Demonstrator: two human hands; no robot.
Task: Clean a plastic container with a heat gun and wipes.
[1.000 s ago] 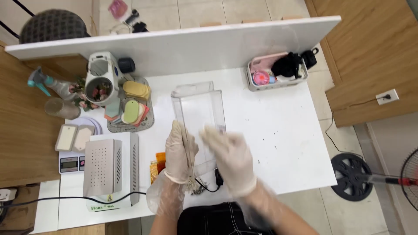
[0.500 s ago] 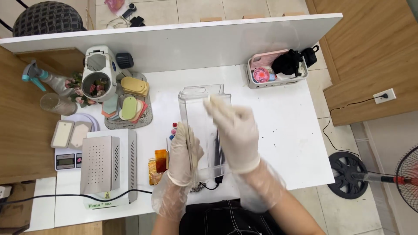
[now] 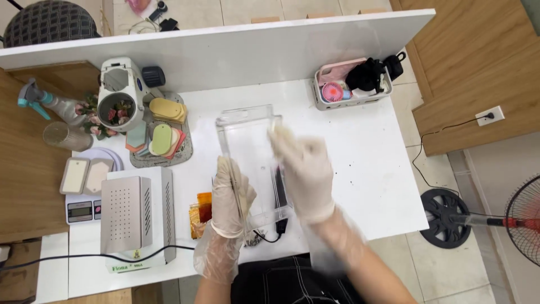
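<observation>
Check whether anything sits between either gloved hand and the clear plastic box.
Nothing visible does. The left gloved hand grips the clear rectangular plastic box along its left wall, and the right gloved hand rests directly on its right side.

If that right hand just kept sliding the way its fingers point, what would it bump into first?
The right hand points away from the person, along the clear plastic box. Past the box's far edge, bare white table follows, then probably the white partition wall. Motion blur makes the hand's height unclear.
</observation>
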